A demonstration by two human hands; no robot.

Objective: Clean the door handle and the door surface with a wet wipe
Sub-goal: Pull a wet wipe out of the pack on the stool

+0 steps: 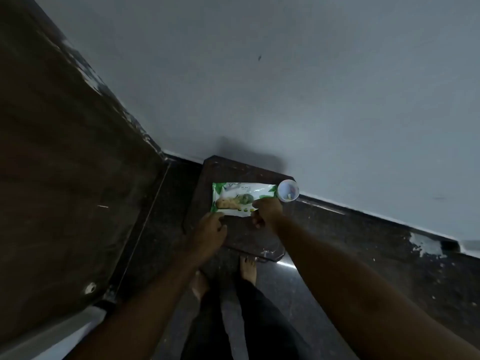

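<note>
A green and white wet wipe pack (237,198) lies flat on a low dark wooden stool (207,175) near the wall. My left hand (209,233) rests at the pack's near left corner, fingers curled, touching its edge. My right hand (267,211) presses on the pack's near right part, thumb and fingers on the wrapper. The dark brown wooden door (67,183) fills the left side; its handle is out of view.
A small white cup (288,190) with bits inside stands on the stool at the pack's right end. The pale wall (285,87) rises behind. My bare feet (248,268) stand on the dark floor before the stool. A white sleeve or cloth (52,336) shows at bottom left.
</note>
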